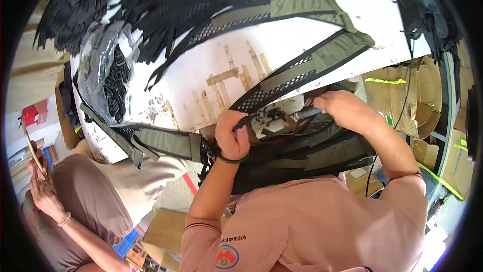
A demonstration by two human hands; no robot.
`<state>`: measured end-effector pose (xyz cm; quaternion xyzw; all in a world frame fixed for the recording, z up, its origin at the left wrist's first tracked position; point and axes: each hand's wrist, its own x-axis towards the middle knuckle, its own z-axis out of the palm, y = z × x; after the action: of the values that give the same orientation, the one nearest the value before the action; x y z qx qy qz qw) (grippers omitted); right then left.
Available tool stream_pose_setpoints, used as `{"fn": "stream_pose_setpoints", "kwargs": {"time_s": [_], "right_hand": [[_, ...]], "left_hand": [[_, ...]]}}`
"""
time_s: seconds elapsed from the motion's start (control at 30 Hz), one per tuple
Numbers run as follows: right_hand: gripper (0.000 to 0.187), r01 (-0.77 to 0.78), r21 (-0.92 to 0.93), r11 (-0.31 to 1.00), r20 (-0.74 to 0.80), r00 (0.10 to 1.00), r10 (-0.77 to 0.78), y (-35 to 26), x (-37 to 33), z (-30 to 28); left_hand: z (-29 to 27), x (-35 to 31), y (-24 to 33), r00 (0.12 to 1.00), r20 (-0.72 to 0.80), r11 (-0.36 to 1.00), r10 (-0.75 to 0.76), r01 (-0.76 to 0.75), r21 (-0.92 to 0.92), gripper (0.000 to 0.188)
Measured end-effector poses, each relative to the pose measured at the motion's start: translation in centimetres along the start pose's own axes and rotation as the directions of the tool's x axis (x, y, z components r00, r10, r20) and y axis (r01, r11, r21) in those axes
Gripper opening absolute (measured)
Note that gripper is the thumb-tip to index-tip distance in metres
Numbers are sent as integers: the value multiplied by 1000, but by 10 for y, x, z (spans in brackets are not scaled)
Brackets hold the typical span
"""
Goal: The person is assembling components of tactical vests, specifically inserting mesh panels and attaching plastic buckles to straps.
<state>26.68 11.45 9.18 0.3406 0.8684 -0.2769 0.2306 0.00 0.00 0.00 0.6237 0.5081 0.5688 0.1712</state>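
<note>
An olive-and-black padded shoulder strap point(297, 71) with mesh bends across the white table and comes down toward me. Its narrow black end is pinched in my left hand point(232, 135), fingers curled, at the table's near edge. Over to the right, my right hand point(347, 110) is closed, thumb and fingertips together, beside dark fabric; what lies between them I cannot make out. More olive-and-black straps point(322, 154) lie in a bundle across my lap, below both hands. Another strap point(166, 142) hangs along the table's front edge, left of my left hand.
A clear plastic bag point(108, 73) of black buckles stands on the white table point(201, 66). Piles of black straps point(166, 8) cover its far side. Cardboard boxes point(402, 98) stand at right. At left sits another person, holding a thin flat object point(35, 154).
</note>
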Motion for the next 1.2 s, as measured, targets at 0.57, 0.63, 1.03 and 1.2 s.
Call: {"fn": "stream_pose_setpoints", "kwargs": {"time_s": [0.57,0.63,1.03,1.2], "right_hand": [[17,468,616,634,-628,777,36,54,47,-127],[16,440,663,606,-606,791,88,47,88,-135],[36,101,11,995,-805,591,-51,-8,104,-89],[64,-54,66,996,-792,605,85,-19,107,-101]], "left_hand": [[-13,41,36,833,-128,767,-539,422,-483,12],[-21,49,43,808,-151,706,-569,387,-593,11],[-14,86,46,810,-117,657,-575,372,-656,12],[-20,107,53,821,-92,662,-563,382,-645,17]]}}
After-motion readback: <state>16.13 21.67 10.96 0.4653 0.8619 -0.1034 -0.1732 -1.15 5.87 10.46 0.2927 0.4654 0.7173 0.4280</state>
